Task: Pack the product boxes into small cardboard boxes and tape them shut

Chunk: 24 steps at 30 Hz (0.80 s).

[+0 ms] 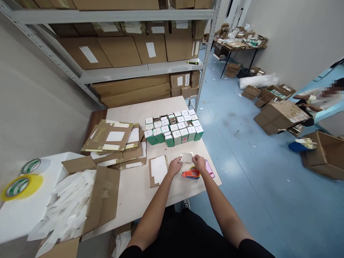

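My left hand [175, 166] and my right hand [199, 162] are both pinched on a small white flat piece of card or paper [187, 157], held just above the table [139, 193]. Right below my hands lies an orange tape dispenser [191, 174]. A flat cardboard piece with a white label [158, 170] lies just left of my left hand. Behind my hands stands a block of several small green-and-white boxes [174, 128].
Flattened cardboard stacks [115, 143] lie at the table's left, with white bags [67, 204] and tape rolls [23, 184] on a white surface. A metal shelf with cartons [129, 50] stands behind. Another person [317, 100] sits among boxes at right.
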Each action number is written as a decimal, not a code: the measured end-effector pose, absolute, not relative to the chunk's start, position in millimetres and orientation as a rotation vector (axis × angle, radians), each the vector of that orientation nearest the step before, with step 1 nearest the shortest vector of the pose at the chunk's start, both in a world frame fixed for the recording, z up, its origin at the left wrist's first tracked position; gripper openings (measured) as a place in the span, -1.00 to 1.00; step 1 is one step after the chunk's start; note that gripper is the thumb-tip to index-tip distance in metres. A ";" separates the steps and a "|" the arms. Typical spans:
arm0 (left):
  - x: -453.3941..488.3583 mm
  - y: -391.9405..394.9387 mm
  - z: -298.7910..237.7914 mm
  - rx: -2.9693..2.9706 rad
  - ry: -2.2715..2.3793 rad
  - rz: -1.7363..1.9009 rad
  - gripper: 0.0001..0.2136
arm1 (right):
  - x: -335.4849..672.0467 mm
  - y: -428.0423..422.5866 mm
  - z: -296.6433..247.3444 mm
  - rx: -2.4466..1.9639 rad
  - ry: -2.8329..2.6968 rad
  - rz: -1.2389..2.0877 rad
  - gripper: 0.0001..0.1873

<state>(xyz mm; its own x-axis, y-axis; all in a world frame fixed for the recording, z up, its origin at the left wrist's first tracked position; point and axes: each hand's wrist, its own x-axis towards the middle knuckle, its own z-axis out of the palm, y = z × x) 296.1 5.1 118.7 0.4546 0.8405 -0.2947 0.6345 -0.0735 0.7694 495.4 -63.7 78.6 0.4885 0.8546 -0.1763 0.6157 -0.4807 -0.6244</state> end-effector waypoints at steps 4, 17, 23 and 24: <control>317.7 9.2 114.0 1.673 1.328 0.362 -0.47 | 480.8 -75.5 91.6 -2.129 -1.235 0.571 -0.77; 306.0 33.0 130.5 2.193 1.028 0.387 -0.98 | 450.8 -93.1 102.7 -2.111 -1.117 0.410 -0.69; 289.0 41.9 128.6 2.233 0.907 0.295 -0.79 | 444.2 -95.3 105.0 -2.027 -1.163 0.359 -0.35; 286.4 44.0 129.0 2.249 0.862 0.274 -0.75 | 444.5 -94.1 106.9 -1.987 -1.212 0.371 -0.31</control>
<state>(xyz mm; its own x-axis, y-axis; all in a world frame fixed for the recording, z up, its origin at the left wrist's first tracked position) 286.4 44.0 129.0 0.7558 0.6529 -0.0500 0.5043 -0.5317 0.6805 444.5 -94.1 106.9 0.5059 0.8517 0.1368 0.6294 -0.2560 -0.7337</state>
